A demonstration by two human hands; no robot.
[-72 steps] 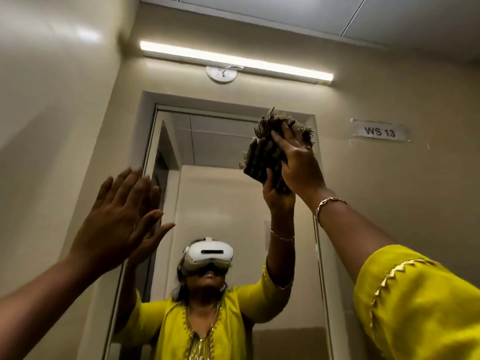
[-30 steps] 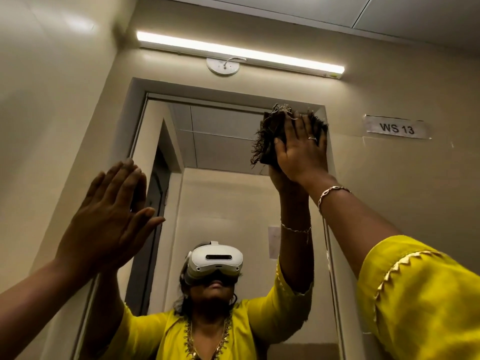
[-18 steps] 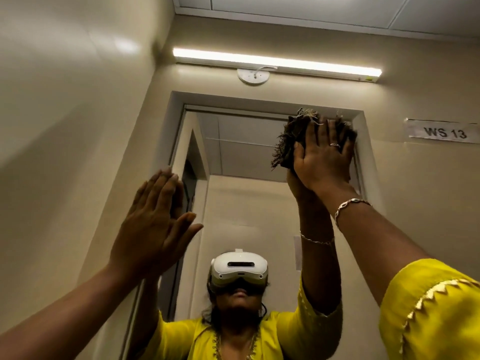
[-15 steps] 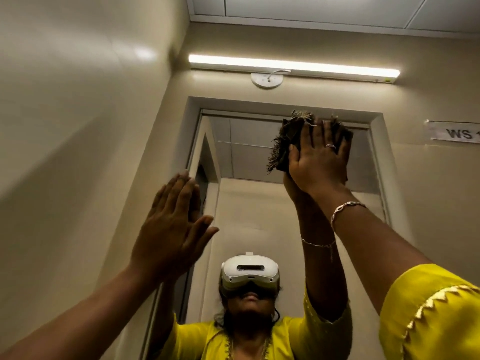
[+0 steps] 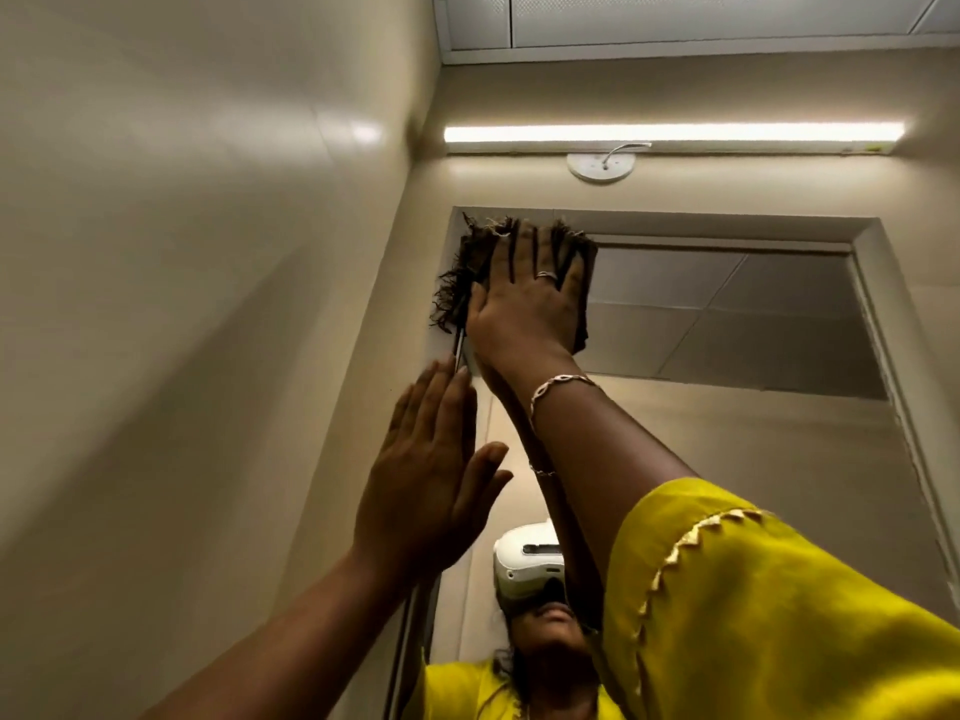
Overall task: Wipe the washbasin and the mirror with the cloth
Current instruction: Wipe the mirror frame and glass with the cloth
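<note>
The right hand (image 5: pixel 524 304) is pressing a dark, frayed cloth (image 5: pixel 470 257) flat against the top left corner of the wall mirror (image 5: pixel 727 324), with its fingers straight and spread over the fabric. The cloth's fringe is hanging over the mirror's left frame. The left hand (image 5: pixel 426 491) is staying open, fingers straight and together, and is holding nothing. It is hovering at the mirror's left edge, below the cloth, and whether it is touching the glass cannot be told. A bracelet (image 5: pixel 561 384) is sitting on the right wrist. A tube light (image 5: pixel 670 133) is glowing above the mirror.
</note>
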